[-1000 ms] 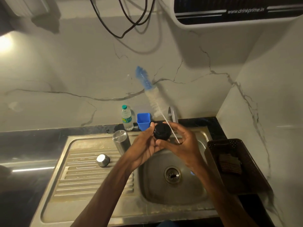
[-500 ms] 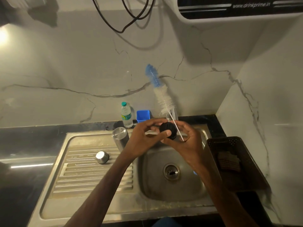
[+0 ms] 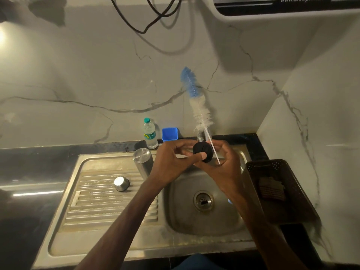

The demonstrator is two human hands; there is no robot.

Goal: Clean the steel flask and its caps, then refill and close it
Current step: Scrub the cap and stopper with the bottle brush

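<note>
While I watched through the head camera, the dark worktop [image 3: 29, 172] ran along a marbled wall, with the steel sink [image 3: 175, 221] set into it, its ribbed drainer [image 3: 97, 203] to the left of the basin. A brown perforated basket [image 3: 292, 209] sat on the worktop just right of the basin, with a dark scouring pad [image 3: 271, 189] lying in it.

I saw both hands raised over the back of the basin. The left hand [image 3: 171, 162] had its thumb and fingers curled in, pinching 1 side of the black cap [image 3: 202, 152]. The right hand [image 3: 222, 164] was curled too, gripping the thin wire handle of the bottle brush [image 3: 196, 106] while its fingers touched the cap's other side. The brush stood up tilted toward the wall, white bristles below and blue ones at the tip.

The steel flask [image 3: 143, 160] stood on the drainer at the basin's edge, just left of the left hand and apart from it. A clear plastic bottle [image 3: 150, 133] with a green top stood at the wall behind it, a blue cup [image 3: 169, 134] just beside that. The small steel cap [image 3: 121, 183] sat on the drainer ribs, near the flask but not touching it.
</note>
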